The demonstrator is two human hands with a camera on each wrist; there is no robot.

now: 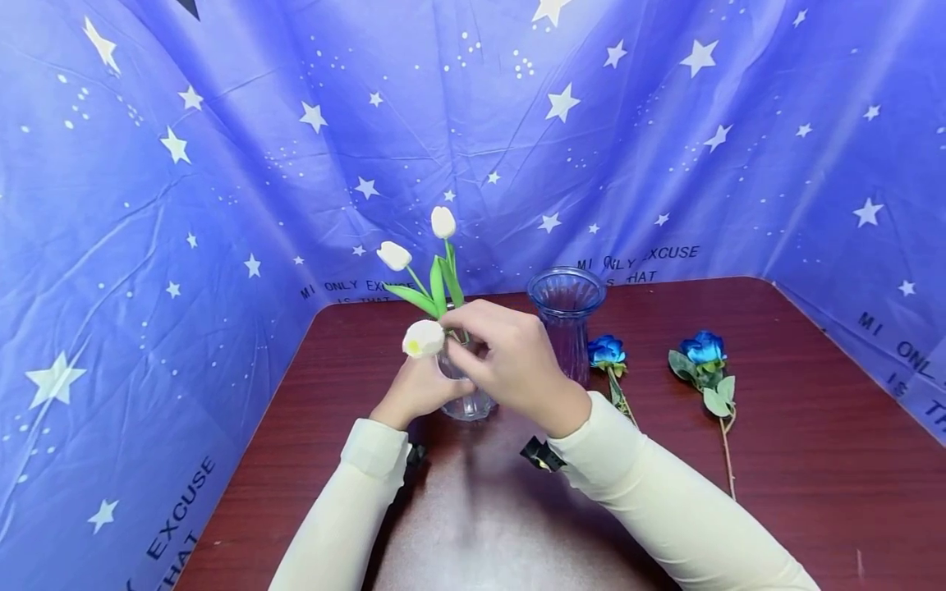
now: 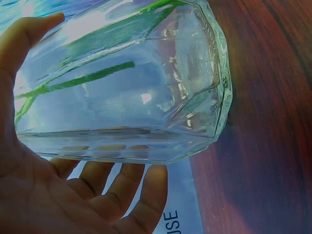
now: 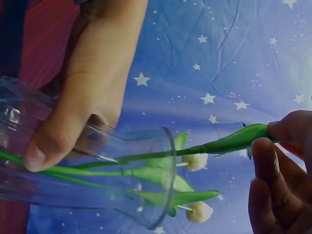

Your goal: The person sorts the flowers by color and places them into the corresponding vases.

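My left hand [image 1: 417, 387] grips a clear glass vase [image 2: 146, 97] around its side, thumb on one face and fingers along another. The vase stands on the table, tilt not evident in the head view. With thumb and fingertips, my right hand [image 1: 513, 353] pinches a white tulip by its green leaf and stem [image 3: 239, 139], above the vase mouth. That stem runs down inside the glass. The tulip's white bloom [image 1: 424, 339] faces me at the left of the right hand. Two more white tulips, one upright [image 1: 443, 222] and one leaning left [image 1: 393, 255], stand in the same vase.
A bluish glass vase [image 1: 567, 295] with a flared rim stands right of my right hand. Beside it lies a blue rose [image 1: 608, 353], and another blue rose [image 1: 704, 350] lies farther right on the dark red table [image 1: 805, 410]. Starry blue cloth [image 1: 473, 123] hangs around the table.
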